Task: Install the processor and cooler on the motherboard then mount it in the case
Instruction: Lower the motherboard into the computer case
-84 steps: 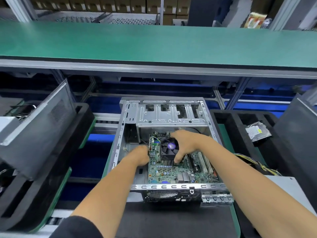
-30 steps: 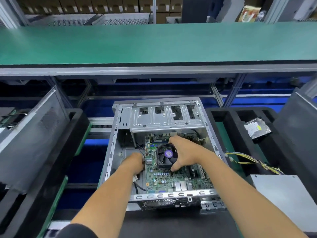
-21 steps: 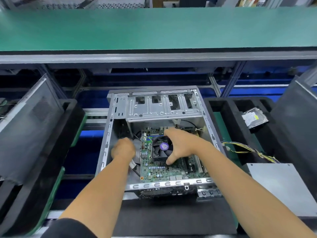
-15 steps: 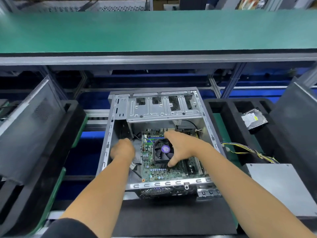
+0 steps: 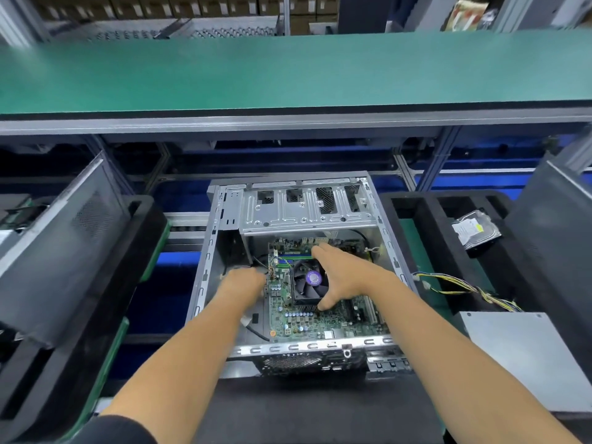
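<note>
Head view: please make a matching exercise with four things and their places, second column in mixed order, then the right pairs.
Things:
1. cooler
2. hard drive
3. yellow cables
4. left hand

Places:
A. in the black foam tray, far right
B. right of the case, outside it
C. at the motherboard's left edge
D. on the motherboard, right hand spread around it

Pairs: 1-D, 2-A, 3-B, 4-C

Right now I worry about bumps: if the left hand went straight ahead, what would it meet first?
Probably the left edge of the motherboard, which the left hand already nearly touches; the cooler fan lies beyond. Depth is unclear.
</note>
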Tool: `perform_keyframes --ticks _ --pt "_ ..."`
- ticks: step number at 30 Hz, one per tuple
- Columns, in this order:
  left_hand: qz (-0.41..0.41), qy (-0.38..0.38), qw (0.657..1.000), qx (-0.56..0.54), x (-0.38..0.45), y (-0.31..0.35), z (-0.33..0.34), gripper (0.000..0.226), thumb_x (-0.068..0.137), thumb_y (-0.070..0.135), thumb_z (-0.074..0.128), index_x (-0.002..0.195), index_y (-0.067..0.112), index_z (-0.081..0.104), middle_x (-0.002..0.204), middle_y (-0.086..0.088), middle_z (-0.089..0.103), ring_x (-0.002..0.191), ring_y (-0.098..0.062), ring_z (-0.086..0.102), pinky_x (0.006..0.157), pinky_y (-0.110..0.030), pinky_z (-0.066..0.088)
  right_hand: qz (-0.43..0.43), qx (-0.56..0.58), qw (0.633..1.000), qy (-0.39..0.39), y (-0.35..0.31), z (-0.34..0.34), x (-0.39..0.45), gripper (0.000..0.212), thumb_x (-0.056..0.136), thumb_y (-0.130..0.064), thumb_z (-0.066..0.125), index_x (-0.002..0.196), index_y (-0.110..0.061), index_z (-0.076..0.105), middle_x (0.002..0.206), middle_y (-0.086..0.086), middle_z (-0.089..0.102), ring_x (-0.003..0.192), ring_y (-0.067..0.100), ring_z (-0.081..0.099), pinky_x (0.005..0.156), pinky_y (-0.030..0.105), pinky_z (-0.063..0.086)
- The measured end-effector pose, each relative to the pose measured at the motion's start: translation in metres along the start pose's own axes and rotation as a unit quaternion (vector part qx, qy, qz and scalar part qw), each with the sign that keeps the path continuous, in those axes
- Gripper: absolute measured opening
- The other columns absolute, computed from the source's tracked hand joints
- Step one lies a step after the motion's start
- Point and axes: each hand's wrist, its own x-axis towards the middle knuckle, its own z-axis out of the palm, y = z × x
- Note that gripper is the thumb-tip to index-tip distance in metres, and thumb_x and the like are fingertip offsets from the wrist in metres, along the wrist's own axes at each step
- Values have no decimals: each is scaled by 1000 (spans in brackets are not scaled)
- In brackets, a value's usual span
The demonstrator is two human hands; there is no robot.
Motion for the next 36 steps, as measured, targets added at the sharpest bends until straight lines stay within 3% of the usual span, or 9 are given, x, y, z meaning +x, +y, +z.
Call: perform_keyframes --ticks 3,6,9,13,17,22,28,32,36 --pt "41 -111 992 -37 -7 -4 7 25 85 2 60 108 7 58 111 -9 59 96 -26 59 78 -34 48 2 10 1000 6 1 0 0 103 62 -45 87 139 -12 28 131 4 35 118 21 40 89 28 38" --pt "61 -133 981 -129 -6 -5 1 5 84 8 57 87 12 58 85 -5 59 71 -20 55 62 -29 47 0 11 1000 9 2 0 2 103 61 -45 87 139 -12 28 133 4 35 120 21 39 94 30 39" --pt "58 -274 923 -266 -5 -12 -3 20 80 30 69 73 12 63 64 -1 57 50 -14 48 51 -23 42 4 8 1000 11 3 3 4 102 60 -47 87 137 -14 29 132 4 36 118 20 40 94 32 41" --pt "89 -388 901 -175 -6 -13 -2 15 79 26 69 90 16 67 88 -3 58 76 -21 47 73 -32 42 7 13 1000 12 4 3 6 99 58 -48 88 133 -16 32 129 3 38 116 21 42 94 33 43" --pt "96 -411 901 -97 -14 -4 -11 22 85 16 62 106 19 68 91 -5 60 83 -22 50 75 -34 44 15 31 999 14 4 1 6 103 57 -48 88 136 -14 32 131 4 40 110 16 41 91 28 39" --pt "57 -363 928 -54 -17 13 -16 35 96 17 47 124 -3 55 121 -13 60 108 -27 62 84 -37 52 21 38 999 17 4 4 6 104 58 -47 89 138 -13 31 133 6 40 115 19 43 90 27 37" --pt "97 -344 929 -94 -13 -1 -7 14 79 4 58 83 5 72 74 -13 65 55 -18 52 59 -32 46 28 67 995 67 4 0 5 101 59 -47 88 135 -14 32 133 4 38 117 19 42 91 27 35" --pt "139 -409 895 -111 -11 -7 -6 11 79 12 66 82 22 70 87 -2 58 80 -22 46 76 -35 40 22 30 998 53 -2 3 8 98 60 -44 88 135 -12 32 129 5 39 117 22 41 92 31 40" --pt "142 -402 895 -131 -7 -4 -17 23 83 8 64 105 8 71 85 -6 59 73 -19 49 73 -30 42 16 -38 999 25 -6 6 13 104 61 -41 88 139 -9 29 132 8 37 118 24 38 92 31 38"
